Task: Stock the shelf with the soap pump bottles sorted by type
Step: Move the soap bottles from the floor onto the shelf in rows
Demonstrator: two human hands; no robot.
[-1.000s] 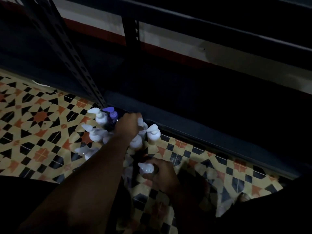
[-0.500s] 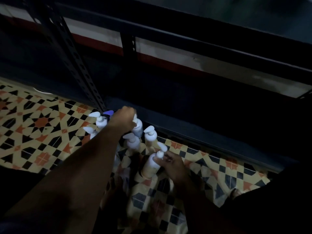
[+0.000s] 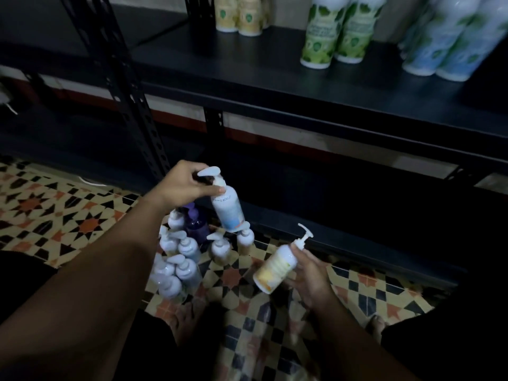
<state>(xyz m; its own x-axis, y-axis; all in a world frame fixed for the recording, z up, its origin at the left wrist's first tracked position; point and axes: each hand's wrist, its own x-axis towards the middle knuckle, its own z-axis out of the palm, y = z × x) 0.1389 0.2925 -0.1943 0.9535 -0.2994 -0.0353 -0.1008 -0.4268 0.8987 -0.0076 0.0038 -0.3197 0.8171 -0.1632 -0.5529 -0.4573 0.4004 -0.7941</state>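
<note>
My left hand (image 3: 184, 185) grips a white pump bottle with a blue label (image 3: 227, 206) by its neck and pump head, fingers curled round the top, so the bottle hangs nearly upright, clear of the floor, above the bottles below. My right hand (image 3: 307, 273) holds a white pump bottle with a yellow label (image 3: 276, 268) round its upper body; it is tilted, base toward me and to the left, pump pointing up and away.

Under my left hand, a cluster of white pump bottles (image 3: 178, 259) stands on the patterned tile floor (image 3: 55, 213), packed close together, with one dark purple pump bottle (image 3: 196, 226) among them at the back.

The dark shelf (image 3: 275, 86) runs across above and beyond my hands. On it stand the yellow-labelled bottles (image 3: 239, 16) at the back left, the green-labelled bottles (image 3: 335, 31) near the middle and the blue-labelled bottles (image 3: 445, 39) to the right, each kind grouped together. A perforated black upright (image 3: 121, 89) of the rack slants down to the floor at left. The level beneath the shelf is too dark to make out.
</note>
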